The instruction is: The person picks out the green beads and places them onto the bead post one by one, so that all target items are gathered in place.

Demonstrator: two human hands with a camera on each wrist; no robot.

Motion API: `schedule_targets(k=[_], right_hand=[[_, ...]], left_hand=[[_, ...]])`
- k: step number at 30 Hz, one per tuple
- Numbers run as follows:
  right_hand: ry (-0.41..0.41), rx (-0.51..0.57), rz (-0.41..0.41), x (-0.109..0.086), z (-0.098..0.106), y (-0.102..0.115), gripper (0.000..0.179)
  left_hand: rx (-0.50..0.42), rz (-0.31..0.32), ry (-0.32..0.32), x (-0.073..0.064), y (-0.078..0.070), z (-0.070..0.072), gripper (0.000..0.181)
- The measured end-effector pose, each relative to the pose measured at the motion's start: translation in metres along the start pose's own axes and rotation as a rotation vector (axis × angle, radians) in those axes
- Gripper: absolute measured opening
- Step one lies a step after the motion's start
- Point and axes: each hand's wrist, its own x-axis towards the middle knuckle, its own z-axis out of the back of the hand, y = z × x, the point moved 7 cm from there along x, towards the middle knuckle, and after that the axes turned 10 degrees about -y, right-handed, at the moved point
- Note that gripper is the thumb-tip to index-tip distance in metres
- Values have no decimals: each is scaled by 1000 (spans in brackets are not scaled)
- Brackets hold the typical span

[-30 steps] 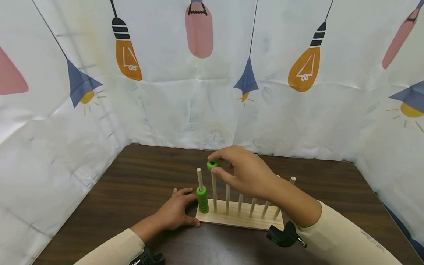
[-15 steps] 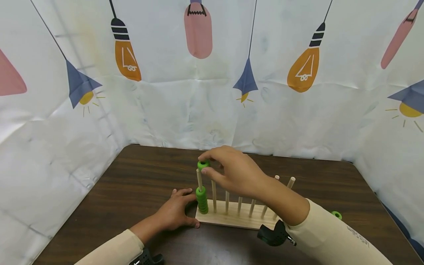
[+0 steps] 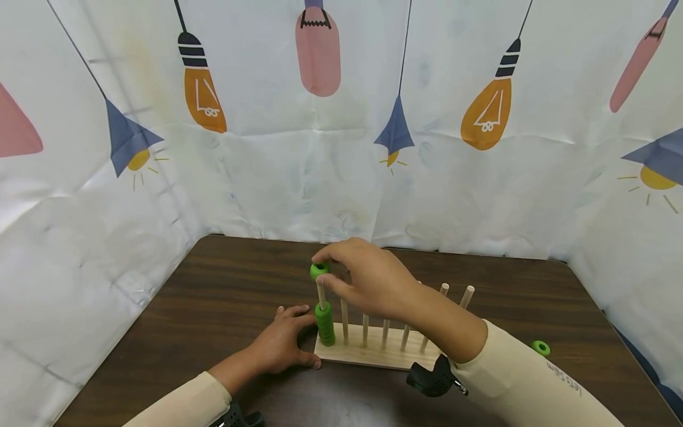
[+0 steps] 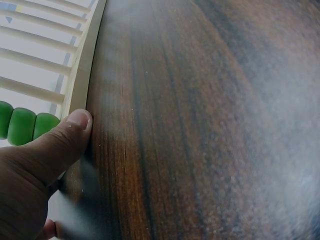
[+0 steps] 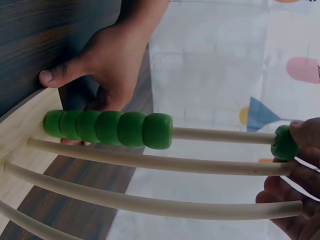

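Observation:
A pale wooden base (image 3: 368, 353) with a row of upright pegs stands on the table. Several green beads (image 3: 325, 325) are stacked on the lower part of its leftmost peg (image 3: 321, 295). My right hand (image 3: 368, 279) pinches another green bead (image 5: 285, 144) between thumb and fingers at that peg's top; the peg's tip meets the bead's hole. The left end of the base is held by my left hand (image 3: 285, 343), its thumb (image 4: 70, 132) against the front edge and the other fingers behind the bead stack. My right forearm partly covers the pegs farther right.
A loose green bead (image 3: 541, 347) lies on the dark wood-grain table (image 3: 245, 267), right of the base and beyond my right sleeve. White sheets (image 3: 267, 178) printed with lamps hang behind and at both sides of the table.
My right hand has carried the green bead leftward from above the second peg to the leftmost peg, then slightly down onto its tip. The left hand has stayed at the base.

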Motion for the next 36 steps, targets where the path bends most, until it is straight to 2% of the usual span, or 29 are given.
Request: schedule_targets(k=[8, 14, 21, 27, 36], right_hand=[[27, -20, -21, 0, -3, -1, 30], [26, -37, -51, -4, 3, -4, 32], [-8, -79, -82, -15, 25, -18, 33], [-19, -114, -133, -29, 45, -42, 33], [-59, -133, -226, -57, 79, -76, 29]], left_hand=[[11, -19, -5, 1, -2, -1, 75], [10, -26, -4, 1, -2, -2, 76], [24, -14, -11, 1, -1, -3, 77], [36, 7, -18, 0, -1, -1, 78], [40, -1, -29, 1, 0, -1, 76]])
